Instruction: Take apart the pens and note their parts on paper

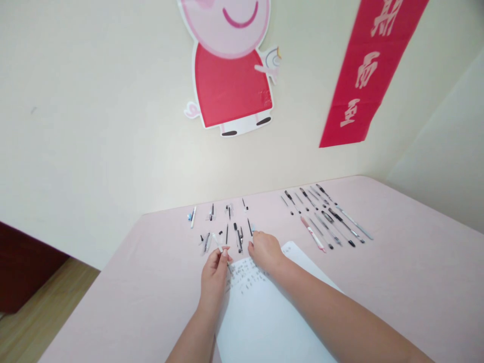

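My left hand (216, 269) is closed around a slim whitish pen (217, 243), pinched between thumb and fingers, its upper end pointing up and left. Curled down at the table beside the paper is my right hand (264, 248), closed, its fingertips mostly hidden. A dark pen refill (249, 226) and a small light-blue piece show just beyond those fingers. Between and beyond my hands lie a black pen part (237, 238) and another dark refill (227, 233). Under my wrists is a white sheet of paper (272, 317) with dark handwritten marks near its top.
Several pens (328, 227) lie in two slanting rows at the right. Small groups of pen parts (212, 212) lie at the back left, near a white pen (193, 217). The pink table (159, 292) meets a wall with a cartoon pig cutout (234, 85) and a red banner (363, 91).
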The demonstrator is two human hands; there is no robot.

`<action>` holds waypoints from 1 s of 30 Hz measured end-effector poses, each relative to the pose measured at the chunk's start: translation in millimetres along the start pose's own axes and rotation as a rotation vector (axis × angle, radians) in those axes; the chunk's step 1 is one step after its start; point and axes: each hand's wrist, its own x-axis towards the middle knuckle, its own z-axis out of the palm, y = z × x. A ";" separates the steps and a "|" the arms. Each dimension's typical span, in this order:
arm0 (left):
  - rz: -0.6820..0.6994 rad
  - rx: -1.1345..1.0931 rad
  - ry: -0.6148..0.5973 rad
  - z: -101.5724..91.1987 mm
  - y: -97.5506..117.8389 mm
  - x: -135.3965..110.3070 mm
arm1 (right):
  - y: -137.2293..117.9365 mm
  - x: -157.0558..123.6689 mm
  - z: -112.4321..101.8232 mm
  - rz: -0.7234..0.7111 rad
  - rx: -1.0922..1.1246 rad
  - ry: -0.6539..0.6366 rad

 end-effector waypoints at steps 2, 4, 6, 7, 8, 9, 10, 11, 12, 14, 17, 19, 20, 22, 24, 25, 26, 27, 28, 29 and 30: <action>-0.005 -0.010 0.002 0.8 0.7 -0.5 | 0.2 0.3 0.0 -0.003 -0.010 -0.009; -0.011 -0.017 0.007 1.6 1.5 -0.6 | 0.6 0.5 -0.4 0.003 -0.015 -0.017; -0.012 -0.016 0.010 2.0 1.5 -0.2 | 0.8 0.8 -1.0 0.016 -0.014 -0.026; -0.011 -0.015 0.010 2.0 1.2 0.1 | 0.8 1.0 -1.1 0.021 -0.013 -0.031; -0.009 -0.014 0.010 1.9 0.5 0.5 | 0.7 1.0 -1.1 0.022 -0.012 -0.037; -0.007 -0.012 0.009 1.7 -0.3 0.9 | 0.5 1.1 -1.0 0.023 -0.012 -0.040; -0.006 -0.011 0.007 1.4 -1.2 1.2 | 0.2 1.0 -0.8 0.023 -0.013 -0.040; -0.005 -0.008 0.005 1.1 -2.1 1.5 | -0.1 0.9 -0.5 0.023 -0.015 -0.036; -0.004 -0.005 0.004 0.8 -2.8 1.7 | -0.5 0.7 -0.2 0.023 -0.017 -0.033; -0.004 0.003 -0.001 0.4 -3.3 1.8 | -1.3 0.2 0.0 0.024 -0.019 -0.034; -0.003 0.009 -0.006 0.5 -2.1 1.2 | -2.5 -0.5 -1.1 0.028 -0.013 -0.051; 0.000 0.013 -0.001 0.8 -0.7 0.7 | -3.0 -0.7 -2.4 0.030 -0.009 -0.058; 0.002 0.015 0.003 1.0 -0.1 0.5 | -3.0 -0.7 -2.8 0.030 -0.007 -0.060; 0.003 0.018 0.006 1.4 0.6 0.3 | -2.5 -0.5 -3.2 0.033 -0.006 -0.062; 0.000 0.021 0.003 1.5 0.9 0.3 | -1.1 -0.4 -2.5 0.038 -0.001 -0.058; -0.001 0.024 0.000 1.5 0.9 0.4 | -0.2 -0.4 -2.0 0.040 0.004 -0.054; -0.001 0.027 -0.002 1.5 0.7 0.5 | 1.0 -0.4 -1.5 0.043 0.010 -0.049; -0.002 0.028 -0.005 1.4 0.4 0.7 | 2.3 -0.4 -0.9 0.045 0.018 -0.042; -0.002 0.029 -0.007 1.3 0.0 0.9 | 3.8 -0.3 -0.6 0.045 0.025 -0.033; -0.003 0.030 -0.010 1.2 -0.4 1.1 | 5.5 -0.1 -0.3 0.045 0.034 -0.025; -0.005 0.031 -0.014 1.1 -1.0 1.2 | 7.3 0.2 -0.3 0.049 0.043 -0.019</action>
